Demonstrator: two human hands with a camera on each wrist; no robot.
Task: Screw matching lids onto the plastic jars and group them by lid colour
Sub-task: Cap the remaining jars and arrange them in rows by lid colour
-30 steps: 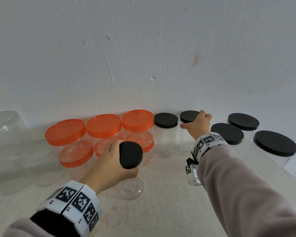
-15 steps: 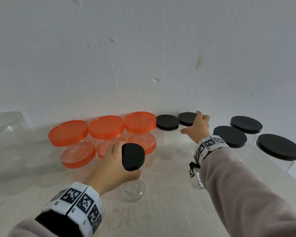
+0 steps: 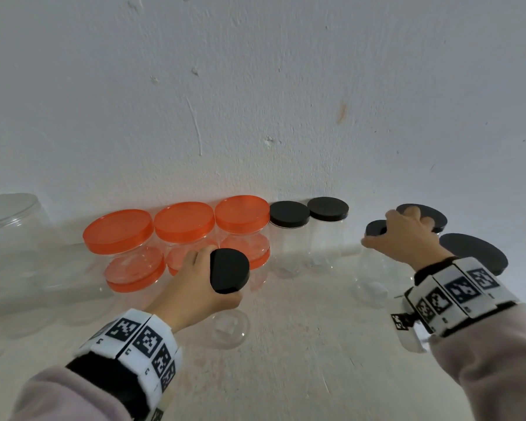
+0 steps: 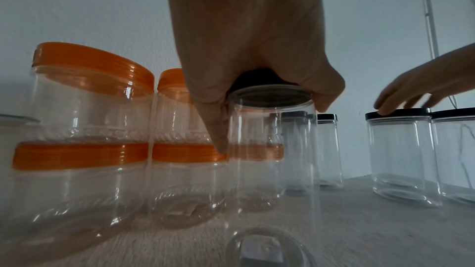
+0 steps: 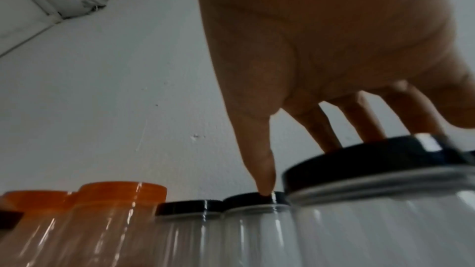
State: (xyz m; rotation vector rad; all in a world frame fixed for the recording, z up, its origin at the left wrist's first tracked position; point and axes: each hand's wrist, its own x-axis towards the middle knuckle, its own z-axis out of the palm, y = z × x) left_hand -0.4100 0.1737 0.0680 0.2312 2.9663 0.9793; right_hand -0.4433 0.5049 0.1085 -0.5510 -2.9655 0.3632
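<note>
Here the left hand (image 3: 195, 287) grips a black lid (image 3: 229, 270) at the mouth of a slim clear jar (image 4: 272, 149) standing on the tabletop (image 3: 301, 344), just in front of the stacked orange-lidded jars (image 3: 179, 226) along the wall. The right hand (image 3: 404, 235) lies with its fingers spread and fairly straight over a wider black-lidded jar (image 5: 372, 200), well right of two slim black-lidded jars (image 3: 308, 211).
</note>
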